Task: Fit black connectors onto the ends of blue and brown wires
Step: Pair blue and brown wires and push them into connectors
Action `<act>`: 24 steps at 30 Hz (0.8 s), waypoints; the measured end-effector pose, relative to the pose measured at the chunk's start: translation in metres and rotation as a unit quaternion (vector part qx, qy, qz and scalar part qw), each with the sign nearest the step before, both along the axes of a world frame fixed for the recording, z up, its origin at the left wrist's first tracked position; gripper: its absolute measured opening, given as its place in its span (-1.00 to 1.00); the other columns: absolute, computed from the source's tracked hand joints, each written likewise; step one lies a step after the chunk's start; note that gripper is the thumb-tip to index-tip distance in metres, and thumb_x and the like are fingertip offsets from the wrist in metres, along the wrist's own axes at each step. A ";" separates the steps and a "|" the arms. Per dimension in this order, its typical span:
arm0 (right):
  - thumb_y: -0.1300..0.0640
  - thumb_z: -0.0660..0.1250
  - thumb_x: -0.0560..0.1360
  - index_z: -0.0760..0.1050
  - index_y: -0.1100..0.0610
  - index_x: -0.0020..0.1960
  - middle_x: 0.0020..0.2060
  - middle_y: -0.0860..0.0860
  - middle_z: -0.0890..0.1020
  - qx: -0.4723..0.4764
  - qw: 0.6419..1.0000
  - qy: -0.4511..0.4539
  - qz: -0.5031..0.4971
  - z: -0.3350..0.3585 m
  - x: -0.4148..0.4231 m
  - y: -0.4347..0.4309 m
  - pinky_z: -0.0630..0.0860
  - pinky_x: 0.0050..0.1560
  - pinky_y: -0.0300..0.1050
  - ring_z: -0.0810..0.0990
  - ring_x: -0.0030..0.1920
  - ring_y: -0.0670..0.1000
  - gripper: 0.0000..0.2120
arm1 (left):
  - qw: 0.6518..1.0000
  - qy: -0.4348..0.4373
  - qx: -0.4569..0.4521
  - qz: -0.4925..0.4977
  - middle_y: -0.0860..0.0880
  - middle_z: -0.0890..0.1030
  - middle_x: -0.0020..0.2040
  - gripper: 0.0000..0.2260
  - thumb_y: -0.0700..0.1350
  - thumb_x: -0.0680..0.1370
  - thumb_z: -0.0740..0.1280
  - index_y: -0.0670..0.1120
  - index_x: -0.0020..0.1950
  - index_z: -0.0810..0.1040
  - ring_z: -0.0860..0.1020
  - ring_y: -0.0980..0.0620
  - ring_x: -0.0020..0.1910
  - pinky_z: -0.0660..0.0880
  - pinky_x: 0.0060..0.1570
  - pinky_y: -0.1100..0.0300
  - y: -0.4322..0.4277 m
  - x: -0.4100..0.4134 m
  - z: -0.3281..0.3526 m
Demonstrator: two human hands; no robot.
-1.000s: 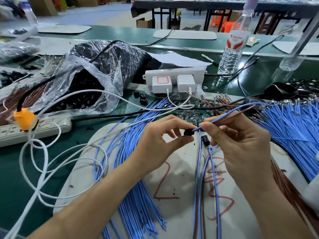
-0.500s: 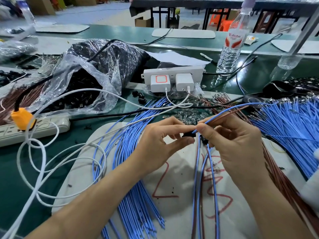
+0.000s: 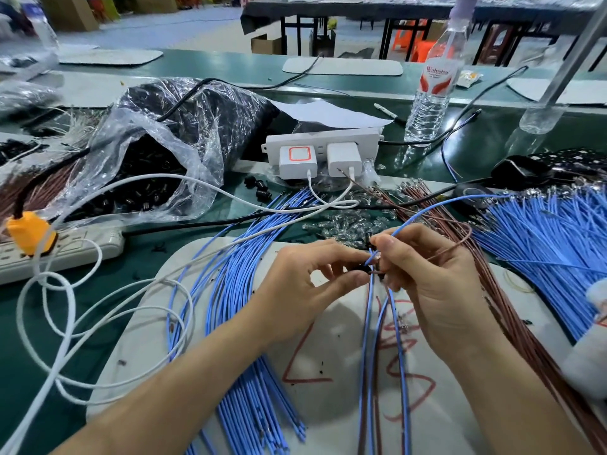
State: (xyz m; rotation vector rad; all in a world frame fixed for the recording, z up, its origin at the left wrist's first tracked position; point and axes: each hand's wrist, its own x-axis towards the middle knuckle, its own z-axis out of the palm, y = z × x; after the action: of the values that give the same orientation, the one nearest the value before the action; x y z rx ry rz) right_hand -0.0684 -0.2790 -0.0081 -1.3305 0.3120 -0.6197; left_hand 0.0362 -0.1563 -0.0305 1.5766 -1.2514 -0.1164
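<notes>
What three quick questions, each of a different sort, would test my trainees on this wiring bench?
1. True or false: the water bottle lies on its side.
2. Multiple choice: the left hand pinches
A. a black connector
B. a pen
C. a phone charger
3. Short answer: which two colours of wire does the right hand grip?

Key
1. False: it stands upright.
2. A
3. Blue and brown: a blue wire and a brown wire.
</notes>
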 end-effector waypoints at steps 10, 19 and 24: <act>0.02 0.49 0.18 0.63 0.11 -0.32 -0.59 -0.04 0.44 0.022 0.999 0.029 0.001 0.002 -0.001 -0.006 0.29 -0.52 -0.33 0.34 -0.54 -0.12 -0.82 | 1.000 0.006 0.008 -0.018 -0.02 0.65 -0.11 -0.79 -0.12 0.49 0.38 -0.20 0.05 0.65 0.55 0.21 -0.22 0.46 -0.13 0.37 0.000 -0.002 0.001; 0.10 0.46 0.25 0.60 0.15 -0.34 -0.48 0.04 0.57 -0.018 1.000 0.023 -0.005 0.001 -0.001 -0.001 0.29 -0.54 -0.30 0.36 -0.56 -0.06 -0.88 | 0.999 0.044 0.012 -0.008 -0.05 0.67 -0.11 -0.81 -0.14 0.48 0.39 -0.04 0.09 0.60 0.62 0.00 -0.19 0.57 -0.12 0.13 0.000 -0.001 0.001; 0.13 0.45 0.26 0.58 0.15 -0.33 -0.45 0.06 0.62 0.019 1.000 0.018 -0.010 0.000 0.001 0.000 0.29 -0.52 -0.33 0.42 -0.53 -0.07 -0.90 | 0.990 0.138 0.001 -0.016 0.08 0.68 -0.13 -0.84 -0.05 0.45 0.39 0.04 0.02 0.61 0.65 0.11 -0.10 0.55 -0.03 0.25 0.000 -0.003 -0.001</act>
State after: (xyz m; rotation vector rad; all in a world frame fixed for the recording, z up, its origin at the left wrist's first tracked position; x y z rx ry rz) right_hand -0.0678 -0.2794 -0.0077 -1.3048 0.3651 -0.6038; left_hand 0.0327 -0.1560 -0.0314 1.4848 -1.0579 -0.3445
